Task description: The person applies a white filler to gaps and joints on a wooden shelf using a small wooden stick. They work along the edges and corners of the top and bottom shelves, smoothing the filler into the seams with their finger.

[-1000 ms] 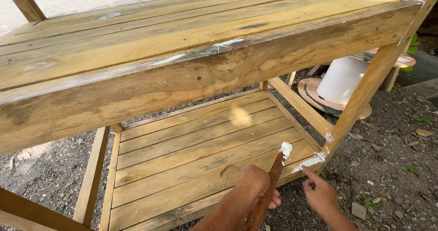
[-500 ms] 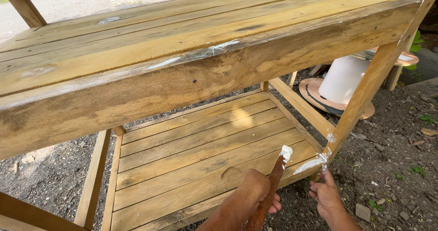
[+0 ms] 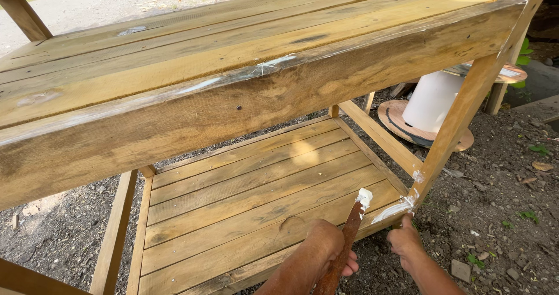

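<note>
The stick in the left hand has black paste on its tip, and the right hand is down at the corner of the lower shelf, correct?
Not quite: the head view shows white paste, not black, on the tip of the stick in the left hand. The right hand is indeed down at the corner of the lower shelf.

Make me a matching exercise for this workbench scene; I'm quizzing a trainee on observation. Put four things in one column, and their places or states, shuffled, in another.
Things:
1. left hand
2. right hand
3. white spool
4. lower shelf

Places or states:
A. stands on the ground beyond the bench leg
B. at the front corner by the white smear
C. grips a stick with a white-coated tip
D. slatted boards under the top

Pairs: 1-C, 2-B, 3-A, 4-D
</note>
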